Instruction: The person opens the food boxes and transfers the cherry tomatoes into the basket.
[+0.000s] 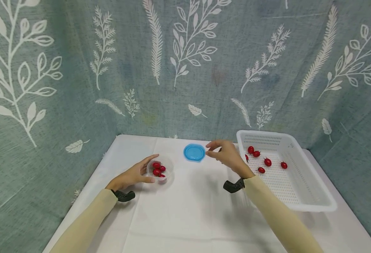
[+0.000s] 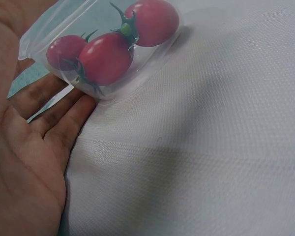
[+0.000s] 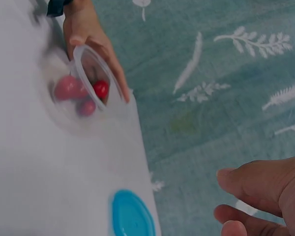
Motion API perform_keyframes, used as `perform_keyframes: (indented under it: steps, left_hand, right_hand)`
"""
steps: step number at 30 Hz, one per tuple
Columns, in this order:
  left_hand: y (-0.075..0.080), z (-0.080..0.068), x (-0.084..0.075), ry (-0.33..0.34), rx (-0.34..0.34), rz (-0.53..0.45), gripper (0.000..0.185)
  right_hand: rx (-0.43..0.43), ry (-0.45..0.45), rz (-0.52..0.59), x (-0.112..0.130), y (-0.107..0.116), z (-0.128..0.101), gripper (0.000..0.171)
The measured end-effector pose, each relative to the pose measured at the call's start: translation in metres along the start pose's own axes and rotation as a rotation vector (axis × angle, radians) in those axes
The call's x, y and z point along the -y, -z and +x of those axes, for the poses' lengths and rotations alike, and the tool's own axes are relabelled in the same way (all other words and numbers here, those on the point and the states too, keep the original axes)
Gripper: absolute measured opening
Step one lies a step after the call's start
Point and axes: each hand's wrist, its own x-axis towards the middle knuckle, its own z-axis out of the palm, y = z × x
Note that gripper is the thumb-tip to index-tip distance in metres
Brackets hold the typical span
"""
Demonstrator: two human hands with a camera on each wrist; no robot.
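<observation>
Several red cherry tomatoes (image 2: pixel 106 59) with green stems lie in a small clear plastic container (image 1: pixel 170 168) on the left part of the table. My left hand (image 1: pixel 136 174) holds that container from its left side, thumb in front and fingers behind. A blue lid (image 1: pixel 194 152) lies flat on the table, to the right of and beyond the container. Just right of the lid hovers my right hand (image 1: pixel 224 154), thumb and fingers apart with nothing between them. In the right wrist view, the container (image 3: pixel 88 73) and the blue lid (image 3: pixel 132 216) both show.
A large white perforated basket (image 1: pixel 299 196) stands at the right, with several more cherry tomatoes (image 1: pixel 267 162) scattered inside. White cloth covers the table (image 1: pixel 172 218). A grey-green curtain (image 1: pixel 217 102) with white leaf prints hangs around the back and sides.
</observation>
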Motion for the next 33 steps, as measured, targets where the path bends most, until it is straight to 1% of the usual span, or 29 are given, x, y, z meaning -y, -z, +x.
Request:
perform_keyframes:
  steps: [5, 12, 15, 21, 26, 30, 33]
  left_hand:
    - [0.0, 0.0, 0.0, -0.003, 0.007, -0.005, 0.1]
    - [-0.001, 0.001, 0.0, 0.032, -0.008, 0.0, 0.102]
    - [-0.001, 0.001, 0.0, 0.046, -0.014, -0.002, 0.102]
    - [-0.002, 0.002, 0.0, 0.064, -0.026, -0.019, 0.102]
    - [-0.002, 0.002, 0.0, 0.057, -0.02, -0.02, 0.103]
    - [-0.001, 0.001, -0.001, 0.047, -0.011, -0.032, 0.102]
    - [-0.002, 0.0, -0.001, 0.055, -0.009, -0.038, 0.1]
  right_hand:
    - [0.035, 0.018, 0.025, 0.008, -0.02, 0.005, 0.025]
    - [0.087, 0.028, 0.05, 0.015, -0.052, 0.011, 0.022]
    - [0.121, 0.046, 0.071, 0.018, -0.066, 0.015, 0.022]
    - [0.174, 0.074, 0.121, 0.025, -0.093, 0.018, 0.025]
    - [0.213, 0.085, 0.108, 0.031, -0.115, 0.019, 0.025]
    - [0.243, 0.086, 0.094, 0.032, -0.132, 0.021, 0.03]
    - [0.275, 0.073, 0.1, 0.031, -0.142, 0.021, 0.034]
